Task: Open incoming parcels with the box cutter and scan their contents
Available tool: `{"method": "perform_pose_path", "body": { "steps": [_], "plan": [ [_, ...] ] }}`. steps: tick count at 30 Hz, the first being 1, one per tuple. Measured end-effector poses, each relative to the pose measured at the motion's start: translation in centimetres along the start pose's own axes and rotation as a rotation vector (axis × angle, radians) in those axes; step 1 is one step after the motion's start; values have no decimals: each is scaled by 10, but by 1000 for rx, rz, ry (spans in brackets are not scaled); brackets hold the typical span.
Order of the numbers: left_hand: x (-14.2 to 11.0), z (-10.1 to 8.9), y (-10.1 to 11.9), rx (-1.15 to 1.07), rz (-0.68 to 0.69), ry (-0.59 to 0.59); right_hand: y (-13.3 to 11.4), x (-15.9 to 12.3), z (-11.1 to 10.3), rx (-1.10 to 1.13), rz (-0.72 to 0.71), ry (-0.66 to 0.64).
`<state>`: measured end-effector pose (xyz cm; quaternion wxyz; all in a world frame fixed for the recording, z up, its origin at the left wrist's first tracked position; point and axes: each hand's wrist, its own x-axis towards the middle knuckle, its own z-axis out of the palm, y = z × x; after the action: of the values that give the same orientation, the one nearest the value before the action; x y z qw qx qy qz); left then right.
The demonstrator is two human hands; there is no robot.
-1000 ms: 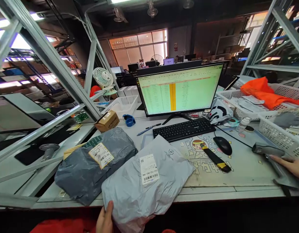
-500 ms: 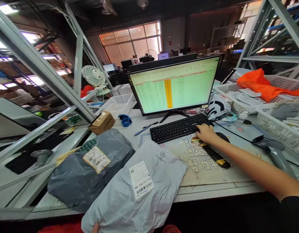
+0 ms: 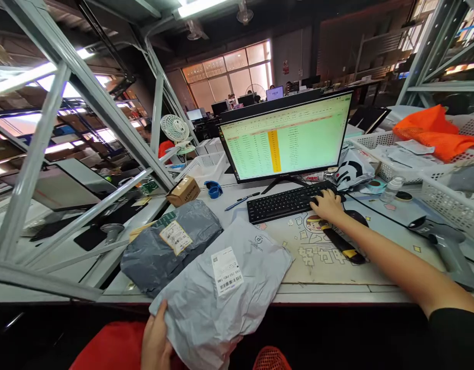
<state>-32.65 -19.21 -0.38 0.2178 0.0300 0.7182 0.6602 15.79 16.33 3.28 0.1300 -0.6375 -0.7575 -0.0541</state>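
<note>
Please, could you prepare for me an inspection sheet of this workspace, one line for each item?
Surface: white desk with printed mat; spills: nothing seen.
Job's things: labelled pale grey bag overhangs the front edge; black keyboard below the lit monitor.
Clutter: dark grey bag, cardboard box, pens, yellow-black tool, mouse, scanner.
Hands: left hand grips the pale grey bag's near-left corner; right hand rests at the keyboard's right end.
Cables: black cable crosses toward the scanner; its ends are unclear.
Surroundings: metal frames both sides, white fan at left, white baskets at right.
</note>
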Motion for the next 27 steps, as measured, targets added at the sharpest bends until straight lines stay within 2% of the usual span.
{"method": "perform_pose_path", "body": {
  "steps": [2, 3, 6, 7, 10, 12, 14, 16, 19, 21, 22, 24, 25, 27],
  "plan": [
    [-8, 4, 13, -101, 22, 32, 7, -22, -11, 23, -50, -29],
    [-14, 6, 21, -108, 92, 70, 11, -37, -15, 27, -74, -76],
    [-40, 19, 52, 18, 485, 178, 25, -89, -17, -10, -105, -274],
    [-50, 25, 64, 58, 636, 179, 28, -105, -14, -33, -109, -301],
    [-83, 51, 98, -13, 1010, 149, 36, -139, 0, -48, -162, -210],
    [-100, 71, 113, -75, 1124, 143, 41, -149, 7, 23, -185, -97],
    [-111, 87, 118, -64, 1117, 60, 51, -153, 7, 140, -146, 23],
    [-116, 96, 115, -8, 1018, -112, 67, -158, -4, 262, -71, 180],
    [-119, 92, 112, 92, 920, -328, 87, -179, -40, 402, 28, 430],
    [-123, 83, 121, 253, 993, -403, 86, -196, -70, 468, 49, 529],
    [-125, 80, 130, 360, 1057, -432, 79, -204, -85, 498, 21, 545],
    [-127, 84, 152, 602, 1157, -486, 53, -211, -110, 565, -128, 505],
    [-127, 93, 162, 740, 1172, -512, 36, -210, -118, 600, -229, 456],
    [-121, 122, 177, 1079, 1093, -564, 1, -198, -127, 655, -407, 336]
  ]
}}
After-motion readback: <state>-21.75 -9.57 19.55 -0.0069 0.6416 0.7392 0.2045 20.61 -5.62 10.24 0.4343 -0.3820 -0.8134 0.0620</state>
